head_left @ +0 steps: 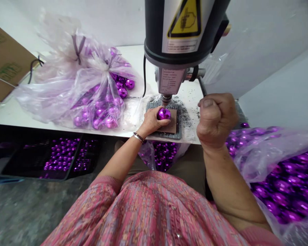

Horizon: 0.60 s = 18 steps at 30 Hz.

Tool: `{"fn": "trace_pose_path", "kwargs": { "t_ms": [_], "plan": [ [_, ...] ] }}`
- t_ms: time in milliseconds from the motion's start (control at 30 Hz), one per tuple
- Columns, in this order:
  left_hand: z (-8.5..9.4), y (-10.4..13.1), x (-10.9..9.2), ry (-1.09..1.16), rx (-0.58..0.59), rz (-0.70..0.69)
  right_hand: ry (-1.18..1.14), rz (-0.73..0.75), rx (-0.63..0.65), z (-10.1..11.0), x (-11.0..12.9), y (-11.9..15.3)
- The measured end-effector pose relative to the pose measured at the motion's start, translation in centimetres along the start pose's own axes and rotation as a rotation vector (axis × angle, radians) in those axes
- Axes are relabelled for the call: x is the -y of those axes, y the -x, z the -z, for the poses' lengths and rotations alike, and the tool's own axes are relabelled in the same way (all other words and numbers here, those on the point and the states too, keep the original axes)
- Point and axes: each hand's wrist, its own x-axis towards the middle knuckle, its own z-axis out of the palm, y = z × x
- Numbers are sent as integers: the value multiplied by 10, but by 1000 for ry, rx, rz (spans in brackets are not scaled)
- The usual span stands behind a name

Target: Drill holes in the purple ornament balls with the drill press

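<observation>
My left hand [152, 121] grips a shiny purple faceted ball [164, 114] between thumb and fingers. The ball rests on a brown square board [170, 127] on the grey base [179, 134] of a bench drill press. Directly above it is the drill chuck [166, 99]; whether the bit touches the ball I cannot make out. My right hand [215, 119] is wrapped in a fist round the end of the press's feed lever [202, 86]. The black motor housing [179, 44] with a yellow warning sign fills the top middle.
Knotted clear bags [100, 92] of purple balls stand left on the white table [133, 56]. Dark shavings [186, 114] lie round the base. An open bag [284, 184] of balls is at right, another bag [165, 155] below the table edge. Dark crates [64, 157] hold balls at lower left.
</observation>
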Motion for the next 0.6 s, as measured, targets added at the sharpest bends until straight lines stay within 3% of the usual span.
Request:
{"fn": "trace_pose_path", "kwargs": {
  "t_ms": [100, 200, 367, 433, 500, 600],
  "plan": [
    [2, 0, -2, -28, 14, 16, -21, 15, -8, -2, -4, 7],
    [3, 1, -4, -41, 28, 19, -36, -3, -30, -1, 3, -4],
    [3, 7, -9, -66, -8, 40, -45, -149, -24, 2, 25, -70],
    [4, 13, -11, -71, -40, 37, -95, -287, 6, 1, 30, -97],
    [7, 22, -12, -63, -51, 10, -136, -420, 10, 0, 33, -113],
    [12, 40, -13, -39, -15, -58, -141, -470, -8, -2, 38, -118]
  ]
}}
